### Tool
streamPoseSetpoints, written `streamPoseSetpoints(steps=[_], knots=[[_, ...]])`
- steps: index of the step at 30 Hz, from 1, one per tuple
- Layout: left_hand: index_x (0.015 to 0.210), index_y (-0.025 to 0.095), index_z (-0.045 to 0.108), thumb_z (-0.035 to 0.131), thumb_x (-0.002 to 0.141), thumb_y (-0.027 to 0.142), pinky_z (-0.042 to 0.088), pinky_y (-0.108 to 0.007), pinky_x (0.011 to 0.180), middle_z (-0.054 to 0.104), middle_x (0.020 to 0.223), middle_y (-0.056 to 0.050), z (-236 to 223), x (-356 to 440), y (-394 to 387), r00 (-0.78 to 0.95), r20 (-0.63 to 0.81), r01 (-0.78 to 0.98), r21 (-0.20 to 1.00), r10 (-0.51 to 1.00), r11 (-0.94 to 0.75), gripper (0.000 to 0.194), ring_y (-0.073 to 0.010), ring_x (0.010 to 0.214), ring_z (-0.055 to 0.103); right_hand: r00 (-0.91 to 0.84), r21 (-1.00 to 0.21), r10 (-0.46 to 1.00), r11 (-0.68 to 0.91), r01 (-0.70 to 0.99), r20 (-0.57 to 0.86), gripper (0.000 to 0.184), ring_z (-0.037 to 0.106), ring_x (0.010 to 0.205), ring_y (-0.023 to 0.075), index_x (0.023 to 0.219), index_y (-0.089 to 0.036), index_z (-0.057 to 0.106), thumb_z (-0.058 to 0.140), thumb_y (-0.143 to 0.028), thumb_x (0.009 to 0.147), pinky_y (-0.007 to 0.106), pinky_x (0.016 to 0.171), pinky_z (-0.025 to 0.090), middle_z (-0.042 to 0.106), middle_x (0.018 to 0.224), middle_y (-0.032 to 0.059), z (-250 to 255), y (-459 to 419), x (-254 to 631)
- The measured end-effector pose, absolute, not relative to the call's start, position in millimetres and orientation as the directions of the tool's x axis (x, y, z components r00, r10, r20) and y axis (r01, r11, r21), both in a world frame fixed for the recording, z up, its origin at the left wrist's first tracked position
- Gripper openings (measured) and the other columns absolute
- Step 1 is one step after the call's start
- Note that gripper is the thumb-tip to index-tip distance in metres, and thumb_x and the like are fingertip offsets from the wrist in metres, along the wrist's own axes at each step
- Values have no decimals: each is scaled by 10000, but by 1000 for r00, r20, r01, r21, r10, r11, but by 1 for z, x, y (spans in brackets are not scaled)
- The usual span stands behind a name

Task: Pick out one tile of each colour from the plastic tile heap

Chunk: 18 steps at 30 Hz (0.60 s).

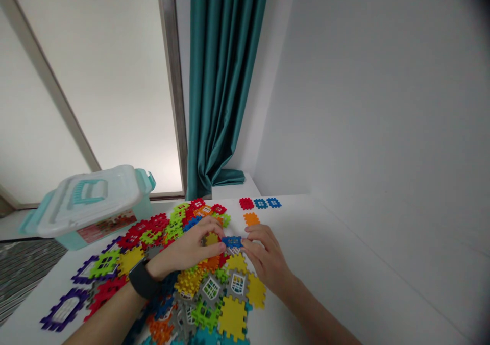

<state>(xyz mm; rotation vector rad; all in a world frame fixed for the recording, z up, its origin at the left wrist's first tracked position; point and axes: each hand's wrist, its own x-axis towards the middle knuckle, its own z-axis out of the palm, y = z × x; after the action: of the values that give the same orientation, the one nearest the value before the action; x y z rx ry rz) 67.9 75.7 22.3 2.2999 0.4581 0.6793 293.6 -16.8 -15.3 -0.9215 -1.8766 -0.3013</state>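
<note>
Standing at the far left of the table, a tub has its white lid on, a teal handle set into the top and a printed label on its side. In front of it, near the table's left edge, a purple frame with white latticework lies flat. From there a dense heap of notched pieces extends rightward: red, lime, yellow, orange, grey, blue and teal, many overlapping, some grey ones fitted with white window grilles. A dark watch is worn on the left wrist, over the heap. The left hand has thumb and forefinger pinched at the left end of a small blue tile, which is above the heap's right part, between the two hands. Behind the table hangs a teal curtain, its lower end gathered on a white ledge. The right hand grips the blue tile's opposite end with its fingertips. Beyond that hand, an orange square lies flat on the table; behind it a red square and two blue squares form a short row.
</note>
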Motion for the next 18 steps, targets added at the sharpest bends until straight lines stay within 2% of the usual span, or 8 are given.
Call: streamPoseSetpoints(steps=[3, 5, 7, 9, 10, 13, 18], knots=[[986, 209, 625, 630, 926, 386, 512, -390, 960, 631, 1107, -69, 23, 67, 74, 768, 406, 177, 609, 495, -774, 187, -222, 1059, 615, -301, -100, 451, 674, 732, 840, 216, 634, 1003, 228, 1093, -249, 628, 585, -94, 949, 417, 870, 580, 646, 930, 52, -15, -15, 296], [996, 203, 618, 706, 837, 348, 496, -435, 971, 623, 1147, -92, 23, 67, 73, 707, 513, 267, 445, 487, -855, 233, -265, 1096, 594, -315, -121, 502, 660, 742, 806, 211, 632, 1062, 241, 1126, -233, 615, 599, -123, 946, 432, 906, 579, 662, 1022, 82, -17, -13, 298], [1044, 192, 615, 747, 764, 321, 475, -493, 971, 626, 1164, -119, 21, 66, 73, 670, 621, 344, 226, 407, -911, 336, -310, 1098, 581, -303, -174, 566, 637, 751, 767, 272, 621, 1130, 260, 1209, -223, 584, 610, -168, 943, 459, 950, 572, 655, 1149, 118, -20, -11, 299], [1093, 176, 609, 743, 752, 305, 475, -511, 945, 639, 1149, -138, 19, 65, 73, 670, 684, 354, 49, 290, -934, 388, -323, 1065, 588, -289, -215, 607, 621, 754, 740, 356, 610, 1175, 274, 1288, -218, 544, 621, -208, 940, 480, 983, 562, 638, 1236, 140, -24, -9, 299], [1105, 168, 605, 734, 762, 299, 482, -500, 929, 644, 1137, -143, 18, 65, 73, 669, 703, 342, -3, 241, -940, 389, -319, 1047, 595, -287, -226, 616, 619, 753, 733, 383, 609, 1184, 276, 1310, -220, 530, 626, -222, 939, 483, 991, 559, 635, 1256, 142, -26, -9, 299], [1102, 153, 601, 729, 776, 287, 495, -463, 907, 648, 1123, -151, 17, 66, 72, 652, 736, 317, -50, 180, -947, 375, -302, 1034, 605, -277, -232, 614, 619, 751, 739, 370, 619, 1180, 271, 1298, -229, 540, 633, -227, 939, 478, 996, 558, 648, 1257, 132, -29, -9, 298], [1099, 153, 603, 741, 787, 305, 485, -459, 923, 654, 1112, -140, 17, 66, 71, 663, 724, 328, -51, 191, -943, 374, -292, 1021, 603, -285, -205, 599, 617, 760, 748, 309, 634, 1150, 260, 1246, -234, 580, 630, -206, 943, 464, 998, 551, 664, 1235, 117, -27, -11, 295]])
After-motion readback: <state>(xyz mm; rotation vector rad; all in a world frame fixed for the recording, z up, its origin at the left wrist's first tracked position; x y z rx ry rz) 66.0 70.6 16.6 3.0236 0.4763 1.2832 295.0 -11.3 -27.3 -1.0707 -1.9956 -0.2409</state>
